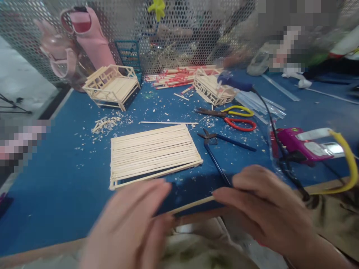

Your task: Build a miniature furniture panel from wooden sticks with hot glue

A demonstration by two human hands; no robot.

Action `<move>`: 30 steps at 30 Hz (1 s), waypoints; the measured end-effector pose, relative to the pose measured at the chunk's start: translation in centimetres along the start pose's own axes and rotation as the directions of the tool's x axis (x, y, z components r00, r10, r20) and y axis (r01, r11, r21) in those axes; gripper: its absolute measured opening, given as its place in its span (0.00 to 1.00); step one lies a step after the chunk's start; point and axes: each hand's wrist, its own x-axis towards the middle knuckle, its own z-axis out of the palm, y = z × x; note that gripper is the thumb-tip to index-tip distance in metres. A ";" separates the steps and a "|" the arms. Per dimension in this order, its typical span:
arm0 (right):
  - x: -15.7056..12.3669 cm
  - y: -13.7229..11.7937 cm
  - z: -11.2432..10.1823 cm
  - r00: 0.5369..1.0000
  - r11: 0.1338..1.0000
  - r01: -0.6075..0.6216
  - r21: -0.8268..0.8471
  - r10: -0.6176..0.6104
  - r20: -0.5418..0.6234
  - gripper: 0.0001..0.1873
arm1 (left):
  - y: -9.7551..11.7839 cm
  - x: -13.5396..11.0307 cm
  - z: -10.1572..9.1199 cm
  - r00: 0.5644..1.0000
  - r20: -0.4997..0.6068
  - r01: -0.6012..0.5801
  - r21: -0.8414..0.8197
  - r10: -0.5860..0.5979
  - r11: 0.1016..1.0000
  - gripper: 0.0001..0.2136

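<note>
A thin wooden stick (193,204) spans the gap between my two hands, low over the table's front edge. My right hand (266,201) pinches its right end between thumb and fingers. At the other end, my left hand (131,220) is closed round the stick and blurred by motion. Just beyond them lies a flat panel of wooden sticks (151,153), with a narrow gap along its near side. Blue-handled nippers (215,142) lie open to the panel's right, one handle reaching toward my right hand. A single loose stick (168,123) rests behind the panel.
Two small stick-built benches (113,87) (211,87) stand at the back, beside red-tipped sticks (176,76). Red-and-yellow-handled pliers (235,116), a corded glue gun (235,81), clear glue sticks (260,104) and a purple device (303,145) lie rightward. Wood scraps (106,123) litter the blue table (56,186).
</note>
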 end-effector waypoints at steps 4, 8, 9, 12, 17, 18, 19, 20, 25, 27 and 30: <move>1.3 -1.1 1.4 0.999 0.997 0.016 0.074 -0.014 -0.031 0.15 | 4.6 5.0 3.0 0.962 0.180 -0.201 -0.033 0.204 0.979 0.11; 0.7 -0.4 2.3 0.997 0.995 0.041 0.091 -0.035 -0.067 0.16 | 3.8 5.0 3.3 0.947 0.163 -0.275 -0.022 0.275 0.961 0.12; 0.4 0.4 2.5 0.997 0.996 0.011 0.090 -0.004 -0.079 0.13 | 3.3 4.9 3.2 0.946 0.150 -0.285 -0.029 0.286 0.958 0.11; -0.3 3.6 2.9 0.955 0.955 -0.297 -0.030 0.296 -0.027 0.28 | 2.6 5.0 2.8 0.967 0.103 -0.227 -0.045 0.231 0.973 0.09; -0.1 6.4 3.1 0.681 0.759 -0.589 -0.279 0.651 0.334 0.51 | 3.5 6.5 2.2 0.994 0.109 0.013 -0.110 -0.001 0.994 0.14; 0.0 6.3 3.0 0.667 0.754 -0.592 -0.286 0.657 0.351 0.49 | 3.7 6.7 2.2 0.992 0.123 0.056 -0.133 -0.040 0.989 0.15; 0.0 6.1 2.9 0.660 0.747 -0.598 -0.289 0.664 0.350 0.47 | 3.8 6.9 2.1 0.987 0.141 0.098 -0.156 -0.076 0.983 0.16; 0.0 5.8 2.7 0.655 0.736 -0.611 -0.290 0.676 0.337 0.47 | 3.9 7.1 2.1 0.981 0.161 0.138 -0.177 -0.110 0.975 0.17; -1.3 4.9 0.8 0.595 0.611 -0.792 -0.017 0.777 0.207 0.40 | 4.3 7.2 2.1 0.942 0.251 0.285 -0.238 -0.225 0.929 0.18; -2.0 4.4 0.2 0.562 0.498 -0.817 0.292 0.800 0.209 0.35 | 4.6 7.5 2.2 0.933 0.266 0.312 -0.261 -0.243 0.914 0.18; -2.7 3.0 0.1 0.589 0.265 -0.693 0.671 0.744 0.316 0.30 | 5.5 8.6 2.5 0.930 0.263 0.330 -0.299 -0.255 0.895 0.17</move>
